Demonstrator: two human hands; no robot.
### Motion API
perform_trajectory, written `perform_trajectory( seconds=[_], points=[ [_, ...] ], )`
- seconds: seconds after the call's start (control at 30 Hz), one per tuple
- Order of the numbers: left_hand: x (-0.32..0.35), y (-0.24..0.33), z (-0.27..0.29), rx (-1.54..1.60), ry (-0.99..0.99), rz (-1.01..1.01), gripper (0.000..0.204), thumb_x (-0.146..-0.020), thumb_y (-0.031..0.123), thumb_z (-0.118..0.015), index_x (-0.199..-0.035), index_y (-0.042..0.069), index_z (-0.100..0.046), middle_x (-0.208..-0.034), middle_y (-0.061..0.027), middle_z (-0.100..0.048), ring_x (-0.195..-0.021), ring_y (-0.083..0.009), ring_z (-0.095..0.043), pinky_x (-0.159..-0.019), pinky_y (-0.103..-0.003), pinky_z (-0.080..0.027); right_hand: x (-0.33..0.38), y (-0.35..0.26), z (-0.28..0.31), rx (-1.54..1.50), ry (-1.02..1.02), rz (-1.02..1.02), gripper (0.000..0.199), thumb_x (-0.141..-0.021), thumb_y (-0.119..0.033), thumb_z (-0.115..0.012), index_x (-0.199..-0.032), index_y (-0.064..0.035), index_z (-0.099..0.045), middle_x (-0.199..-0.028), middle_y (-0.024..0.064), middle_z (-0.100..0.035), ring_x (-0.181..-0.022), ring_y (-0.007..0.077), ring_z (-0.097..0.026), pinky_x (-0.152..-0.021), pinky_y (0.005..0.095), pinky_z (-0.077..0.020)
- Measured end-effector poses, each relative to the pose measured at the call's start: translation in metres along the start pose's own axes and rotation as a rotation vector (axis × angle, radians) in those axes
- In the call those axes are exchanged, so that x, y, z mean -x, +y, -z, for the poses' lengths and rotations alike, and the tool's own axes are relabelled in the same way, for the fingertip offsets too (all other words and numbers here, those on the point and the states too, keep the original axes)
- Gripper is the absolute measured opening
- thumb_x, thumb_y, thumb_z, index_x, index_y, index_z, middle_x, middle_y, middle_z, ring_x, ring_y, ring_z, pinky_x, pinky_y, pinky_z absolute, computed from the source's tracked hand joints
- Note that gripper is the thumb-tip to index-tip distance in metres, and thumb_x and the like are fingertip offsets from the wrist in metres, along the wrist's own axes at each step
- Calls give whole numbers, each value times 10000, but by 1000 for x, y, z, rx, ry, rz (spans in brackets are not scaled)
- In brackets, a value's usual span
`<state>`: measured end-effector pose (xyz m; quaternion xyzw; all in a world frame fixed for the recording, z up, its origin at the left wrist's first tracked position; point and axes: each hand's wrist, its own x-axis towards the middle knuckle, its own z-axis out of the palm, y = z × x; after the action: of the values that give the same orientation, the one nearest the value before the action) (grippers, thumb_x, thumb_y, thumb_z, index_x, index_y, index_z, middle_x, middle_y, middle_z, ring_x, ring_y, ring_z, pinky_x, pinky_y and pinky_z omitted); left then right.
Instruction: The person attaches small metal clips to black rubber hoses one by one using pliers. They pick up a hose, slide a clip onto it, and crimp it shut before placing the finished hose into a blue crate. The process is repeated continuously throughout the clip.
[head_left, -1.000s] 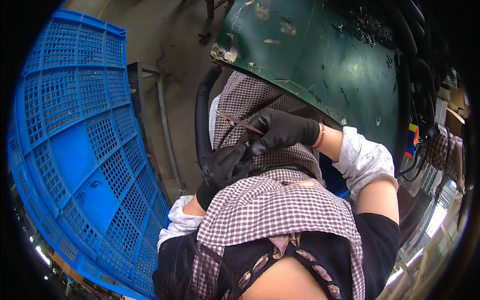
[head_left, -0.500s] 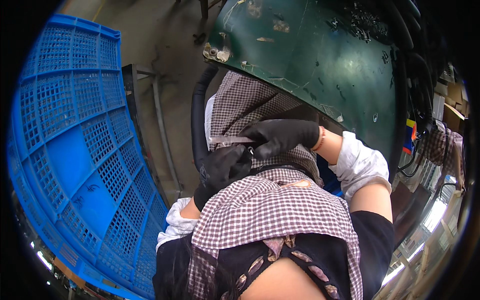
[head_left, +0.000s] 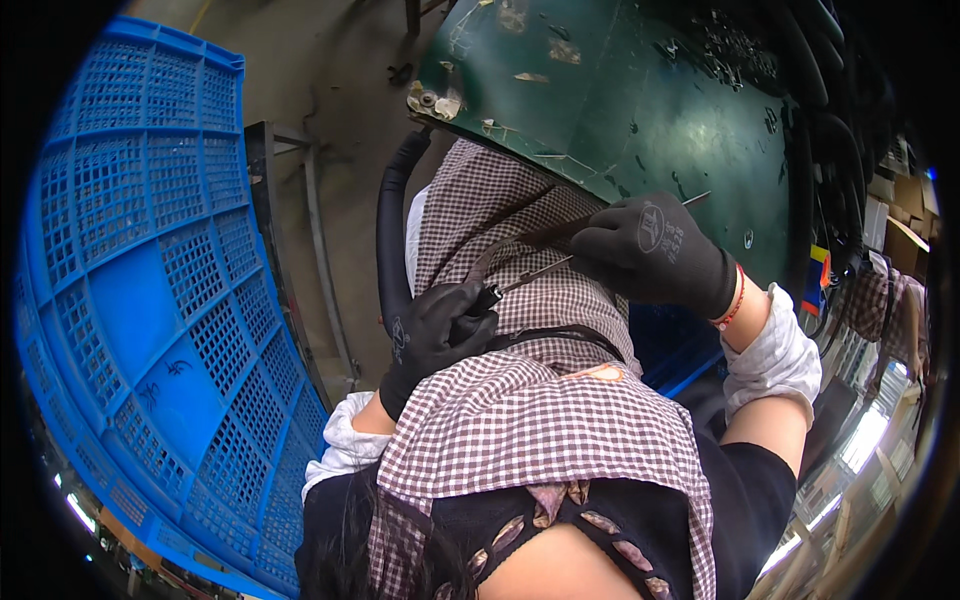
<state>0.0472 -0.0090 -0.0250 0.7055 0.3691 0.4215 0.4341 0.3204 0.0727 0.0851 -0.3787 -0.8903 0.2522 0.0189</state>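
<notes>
My left hand (head_left: 435, 325), in a black glove, is closed round a dark cylindrical end piece (head_left: 487, 298) above my lap. A long black padded tube (head_left: 393, 215) curves up beside that hand toward the table corner; whether it joins the end piece is hidden. My right hand (head_left: 655, 250), also gloved in black, is closed on a thin metal rod-like tool (head_left: 545, 271). One end of the rod points at the end piece, close to or touching it; the other end sticks out past my knuckles over the table edge. A thin translucent strip (head_left: 483, 262) rises beside my left hand.
A green table (head_left: 590, 110) stands ahead, worn at its corner, with small dark metal parts (head_left: 735, 50) scattered at its far right. On the left a large blue mesh crate (head_left: 140, 310) stands beside a metal frame (head_left: 325, 240). Black tubes (head_left: 835, 150) hang at the right.
My right hand has moved right and away from the left hand, and the metal rod now shows in it. The strip beside my left hand has tilted more upright.
</notes>
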Motion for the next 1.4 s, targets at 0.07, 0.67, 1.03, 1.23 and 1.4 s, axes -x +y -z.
perform_trajectory(
  seconds=[0.07,0.67,1.03,1.23,1.4],
  points=[
    [1,-3,0,49,-4,-5,620,-740,-32,-793,-1295,46,-529,-1076,-167,-625,-907,-213,-686,-670,-287,-592,-4,-1,1,20,-24,39,126,-766,-176,-741,-852,-106,-680,-764,54,-676,-619,232,-650,-516,331,-486],
    [4,14,86,-216,177,384,391,-754,-16,-751,-1133,11,-656,-997,-107,-685,-792,-159,-677,-638,-257,-548,-19,5,61,-114,65,-277,323,-763,-258,-780,-983,-44,-682,-817,98,-663,-721,230,-655,-640,324,-523],
    [169,120,341,-221,572,337,372,-866,118,-597,-1213,-6,-547,-1185,-159,-569,-1071,-249,-557,-884,-352,-484,-83,-17,-29,-892,442,-185,577,-894,-159,-693,-1409,-36,-462,-1148,102,-667,-844,90,-617,-778,271,-512],
    [144,62,327,-128,765,274,440,-972,206,-499,-1364,14,-441,-1376,-152,-461,-1267,-262,-445,-1035,-375,-404,-67,-5,-20,-1265,199,-181,300,-910,-153,-675,-1160,10,-643,-853,-2,-649,-798,61,-565,-722,251,-496],
    [36,10,264,-612,618,488,650,-966,418,-554,-1448,21,-372,-1476,-164,-420,-1355,-328,-408,-1112,-459,-355,-45,-24,-10,-977,206,-139,193,-856,-180,-714,-920,-8,-652,-730,61,-641,-646,117,-591,-619,300,-504]
  ],
)
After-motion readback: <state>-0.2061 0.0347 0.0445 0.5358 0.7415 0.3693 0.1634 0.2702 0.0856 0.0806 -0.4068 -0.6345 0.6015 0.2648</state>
